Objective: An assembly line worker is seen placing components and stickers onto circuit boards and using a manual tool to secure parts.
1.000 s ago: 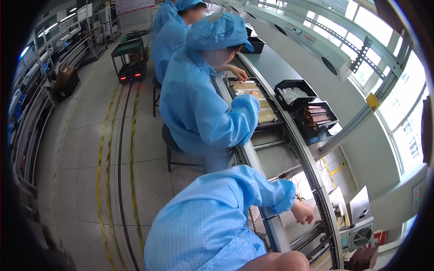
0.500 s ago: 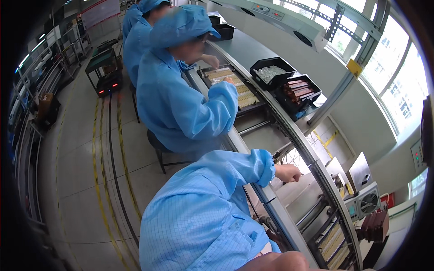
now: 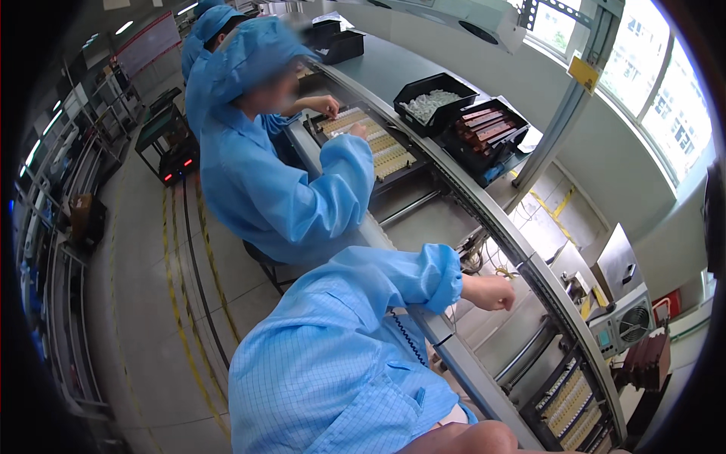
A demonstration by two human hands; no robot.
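Note:
My left hand (image 3: 490,293) reaches from a blue sleeve (image 3: 423,280) over the gap in the conveyor line, between its two rails. Its fingers are curled in; whatever they may hold is too small or hidden to make out. Loose wires (image 3: 495,261) hang just beyond it. Nearer to me on the line lies a dark tray (image 3: 538,415) with rows of cream-coloured parts (image 3: 571,401), apart from the hand. My right hand does not show.
On the left, a co-worker in blue (image 3: 265,174) has both hands over a similar tray (image 3: 389,163). Across the line stand a black bin of white parts (image 3: 431,106) and another of reddish-brown strips (image 3: 484,132). A grey device with a fan (image 3: 624,321) stands at the right.
The view has shifted, so the co-worker sits farther left in it. My left hand appears slightly farther right, fingers still curled. The co-worker's far hand shows more plainly above the tray.

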